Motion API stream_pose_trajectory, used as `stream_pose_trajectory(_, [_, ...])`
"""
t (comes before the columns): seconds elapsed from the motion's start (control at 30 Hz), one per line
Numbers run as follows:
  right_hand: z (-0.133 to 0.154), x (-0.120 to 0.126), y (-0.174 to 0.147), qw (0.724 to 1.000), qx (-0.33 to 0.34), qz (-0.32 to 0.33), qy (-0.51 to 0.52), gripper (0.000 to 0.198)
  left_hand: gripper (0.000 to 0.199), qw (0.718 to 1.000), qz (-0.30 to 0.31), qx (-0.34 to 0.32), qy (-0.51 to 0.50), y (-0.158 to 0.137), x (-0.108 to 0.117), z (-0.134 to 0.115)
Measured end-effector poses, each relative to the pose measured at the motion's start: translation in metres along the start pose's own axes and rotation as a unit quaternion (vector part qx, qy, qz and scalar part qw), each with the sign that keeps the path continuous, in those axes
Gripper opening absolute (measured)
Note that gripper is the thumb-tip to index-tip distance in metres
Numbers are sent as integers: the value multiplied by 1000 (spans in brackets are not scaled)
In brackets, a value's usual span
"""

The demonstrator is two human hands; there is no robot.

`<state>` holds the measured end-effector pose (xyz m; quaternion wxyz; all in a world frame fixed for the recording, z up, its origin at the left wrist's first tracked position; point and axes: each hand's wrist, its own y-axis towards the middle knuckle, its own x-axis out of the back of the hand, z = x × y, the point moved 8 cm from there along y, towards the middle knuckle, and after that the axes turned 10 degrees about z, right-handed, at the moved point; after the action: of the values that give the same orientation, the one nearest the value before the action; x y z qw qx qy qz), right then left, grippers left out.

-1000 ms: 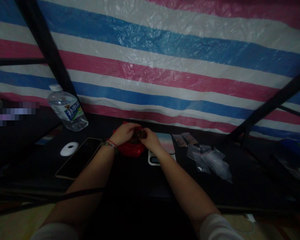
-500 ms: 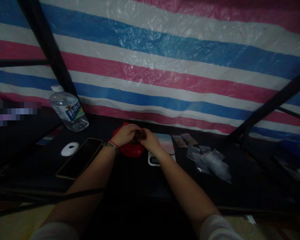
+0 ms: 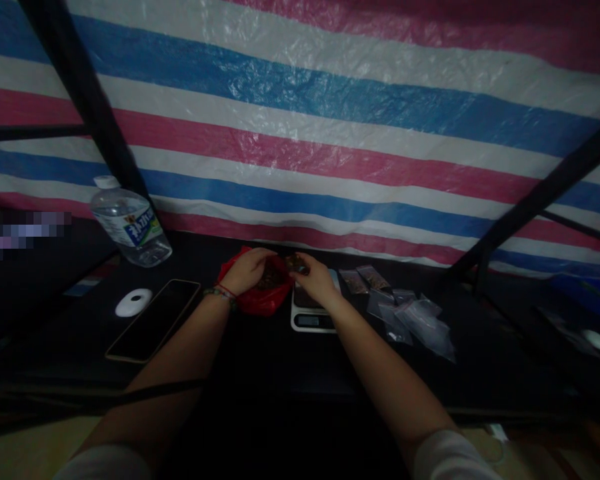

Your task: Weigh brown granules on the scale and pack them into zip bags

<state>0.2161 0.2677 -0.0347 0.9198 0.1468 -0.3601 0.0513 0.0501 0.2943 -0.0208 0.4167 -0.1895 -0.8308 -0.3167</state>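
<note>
A red plastic bag stands open on the black table with brown loose bits inside. At its left rim, my left hand is closed on the bag, its fingertips partly hidden. Just right of the bag's mouth, my right hand pinches a small clear bag of brown bits; its contents are too dark to name. Beneath that hand and wrist lies a white kitchen scale with a small display, its plate partly covered.
Two filled zip bags lie right of the scale, beside several clear zip bags. To the left are a phone, a white oval object and a water bottle. Behind hangs a striped plastic sheet with black posts before it.
My right hand has moved slightly right with the small bag, away from the red bag's mouth, showing the brown bits inside. My left hand stays at the red bag. The view has shifted slightly.
</note>
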Motion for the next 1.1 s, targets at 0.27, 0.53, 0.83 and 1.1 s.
stream_pose_trajectory(0.27, [-59,49,-27,1000,-3,-21,-14,33,38,986,101,83,103,1,-19,23])
stream_pose_trajectory(0.53, [-87,44,-36,996,-54,-27,-68,35,39,978,84,100,165,1,-20,28])
stream_pose_trajectory(0.83, [-84,42,-40,993,-73,-26,-94,43,43,985,82,52,144,9,-30,36])
stream_pose_trajectory(1.1, [-81,97,-38,990,-29,-134,-16,50,45,987,111,39,110,28,-40,48])
